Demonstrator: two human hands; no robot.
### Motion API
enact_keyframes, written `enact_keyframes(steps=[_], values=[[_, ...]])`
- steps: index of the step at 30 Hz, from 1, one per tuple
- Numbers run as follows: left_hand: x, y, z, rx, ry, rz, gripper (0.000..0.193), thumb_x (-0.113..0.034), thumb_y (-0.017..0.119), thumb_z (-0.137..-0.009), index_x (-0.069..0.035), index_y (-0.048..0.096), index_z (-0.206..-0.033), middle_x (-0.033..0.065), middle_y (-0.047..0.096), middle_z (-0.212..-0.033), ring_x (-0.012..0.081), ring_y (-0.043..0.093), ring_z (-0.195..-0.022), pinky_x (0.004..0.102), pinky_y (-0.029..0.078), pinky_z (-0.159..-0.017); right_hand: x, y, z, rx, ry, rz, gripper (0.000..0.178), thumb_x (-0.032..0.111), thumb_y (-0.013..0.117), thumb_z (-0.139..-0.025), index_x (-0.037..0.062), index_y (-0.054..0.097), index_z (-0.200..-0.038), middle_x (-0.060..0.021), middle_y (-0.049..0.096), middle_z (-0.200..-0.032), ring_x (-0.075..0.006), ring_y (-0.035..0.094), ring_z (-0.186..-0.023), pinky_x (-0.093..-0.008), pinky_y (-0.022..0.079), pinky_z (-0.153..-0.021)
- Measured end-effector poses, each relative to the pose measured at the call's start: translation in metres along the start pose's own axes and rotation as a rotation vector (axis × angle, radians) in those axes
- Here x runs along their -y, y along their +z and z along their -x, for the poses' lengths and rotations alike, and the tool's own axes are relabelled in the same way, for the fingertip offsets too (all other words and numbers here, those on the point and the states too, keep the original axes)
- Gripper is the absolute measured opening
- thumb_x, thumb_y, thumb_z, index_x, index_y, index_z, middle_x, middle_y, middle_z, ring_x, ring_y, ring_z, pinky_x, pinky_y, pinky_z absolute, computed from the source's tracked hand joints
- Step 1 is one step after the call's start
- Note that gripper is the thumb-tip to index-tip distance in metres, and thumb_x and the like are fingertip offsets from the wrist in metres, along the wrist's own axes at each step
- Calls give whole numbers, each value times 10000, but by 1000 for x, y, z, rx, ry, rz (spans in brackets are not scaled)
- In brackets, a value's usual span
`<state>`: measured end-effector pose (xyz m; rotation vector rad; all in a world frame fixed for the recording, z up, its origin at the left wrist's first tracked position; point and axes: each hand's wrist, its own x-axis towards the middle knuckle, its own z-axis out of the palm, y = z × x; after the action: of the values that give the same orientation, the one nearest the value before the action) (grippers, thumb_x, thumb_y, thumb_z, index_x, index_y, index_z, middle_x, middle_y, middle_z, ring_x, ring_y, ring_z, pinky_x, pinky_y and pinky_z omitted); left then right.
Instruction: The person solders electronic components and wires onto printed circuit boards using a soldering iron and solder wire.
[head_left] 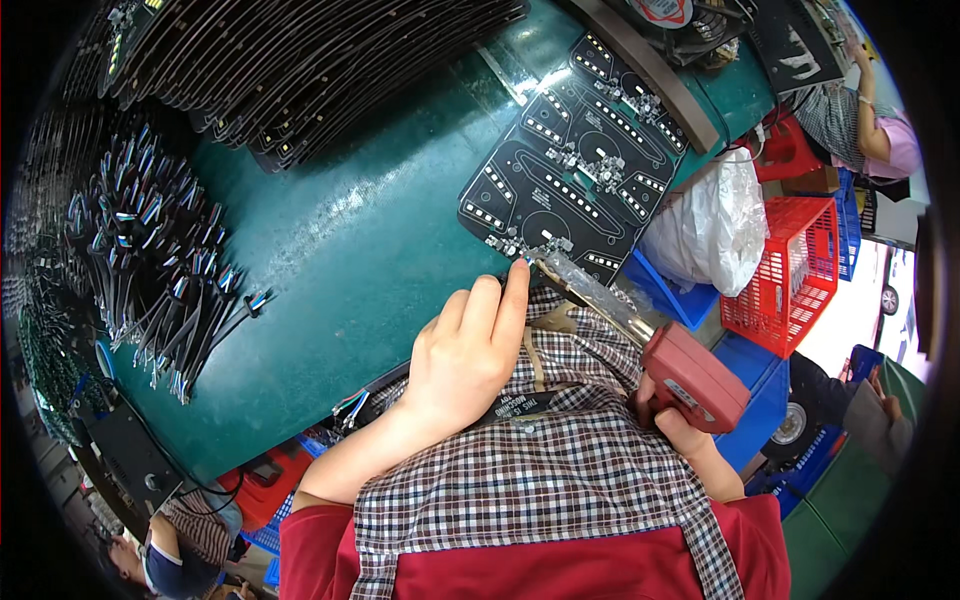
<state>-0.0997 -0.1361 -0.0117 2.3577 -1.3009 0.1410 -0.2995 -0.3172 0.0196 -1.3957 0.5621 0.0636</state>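
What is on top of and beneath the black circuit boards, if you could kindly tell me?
On top of the black circuit boards are small white LEDs and clusters of silvery parts. Green tabletop shows beside them, but whatever lies directly beneath is covered.

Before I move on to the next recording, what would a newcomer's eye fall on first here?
Probably the dark red gun-shaped tool in the right hand, right of centre, its tip at the lower edge of the black circuit boards, where the left hand also reaches. Next, the dense row of black panels at upper left and the mass of black cables below it, on the green table.
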Motion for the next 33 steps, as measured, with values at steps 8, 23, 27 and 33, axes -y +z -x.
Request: enact_keyframes(steps=[8, 23, 27, 33], values=[[0, 0, 0, -4, 2, -5, 473, -61, 576, -668, 2, 579, -1136, 36, 442, -775, 118, 476, -597, 211, 456, -473, 1, 2, -4, -12, -29, 85, 745, 218, 721, -746, -121, 362, -1305, -64, 605, -846, -100, 548, -695, -228, 440, -649], [-8, -9, -3, 112, -76, 11, 483, 6, 574, -655, -15, 588, -1138, 80, 473, -834, 185, 539, -643, 291, 470, -514, -17, -11, 9, -51, -162, 443, 566, 269, 703, -768, -94, 528, -1165, -139, 652, -919, -245, 644, -770, -359, 475, -850], [-7, -3, -2, 73, -36, -32, 477, -35, 574, -667, -15, 577, -1143, 55, 454, -801, 152, 512, -629, 252, 465, -494, -12, -10, 4, -4, -167, 404, 561, 254, 689, -785, -106, 511, -1177, -118, 651, -901, -214, 633, -729, -332, 478, -826], [-4, -2, -2, 21, 12, -46, 467, -73, 570, -684, -15, 568, -1147, 30, 441, -770, 117, 483, -611, 208, 460, -472, -12, -4, -1, 22, -171, 228, 636, 207, 690, -783, -105, 417, -1265, -89, 650, -886, -136, 608, -711, -284, 479, -749]])
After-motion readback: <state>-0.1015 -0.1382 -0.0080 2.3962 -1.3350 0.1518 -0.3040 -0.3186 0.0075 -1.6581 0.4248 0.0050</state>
